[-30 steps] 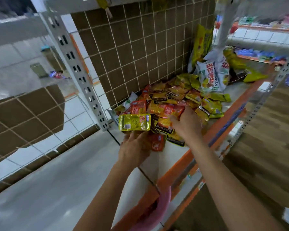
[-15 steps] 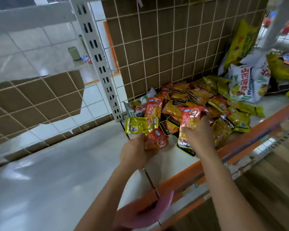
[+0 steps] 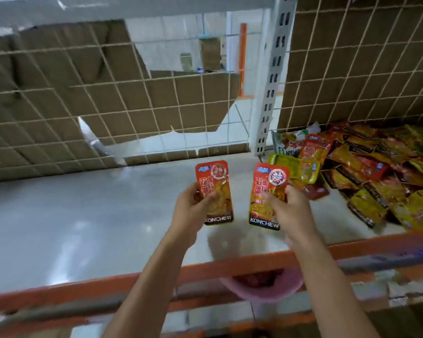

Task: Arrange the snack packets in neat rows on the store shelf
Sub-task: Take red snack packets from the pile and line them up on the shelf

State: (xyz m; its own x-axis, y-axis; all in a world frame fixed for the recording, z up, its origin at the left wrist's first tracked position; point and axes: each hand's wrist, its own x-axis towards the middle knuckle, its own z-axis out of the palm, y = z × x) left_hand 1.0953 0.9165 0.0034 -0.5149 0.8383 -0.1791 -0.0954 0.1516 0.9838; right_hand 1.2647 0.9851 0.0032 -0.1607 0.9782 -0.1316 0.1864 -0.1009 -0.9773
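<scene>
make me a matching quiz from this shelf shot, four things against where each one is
1 leftmost packet
2 green packet
3 pink bowl
4 grey post

a below the shelf edge
b at the pile's left edge
c in the left hand
d upright at the back

Pairs: 1-c, 2-b, 3-a, 4-d

Desk: What backs the scene?
Photographer: A pale wire grid (image 3: 174, 103) with torn brown cardboard (image 3: 59, 81) behind it. A ragged gap in the sheet opens on a white-tiled room.
Desk: And through the gap?
Photographer: Stacked cartons (image 3: 209, 53) and an orange post (image 3: 242, 57), both blurred. A grey slotted upright (image 3: 270, 93) stands just right of it.
Desk: Lower down?
Photographer: A pink tub (image 3: 261, 292) holding something dark red, too blurred to name.
</scene>
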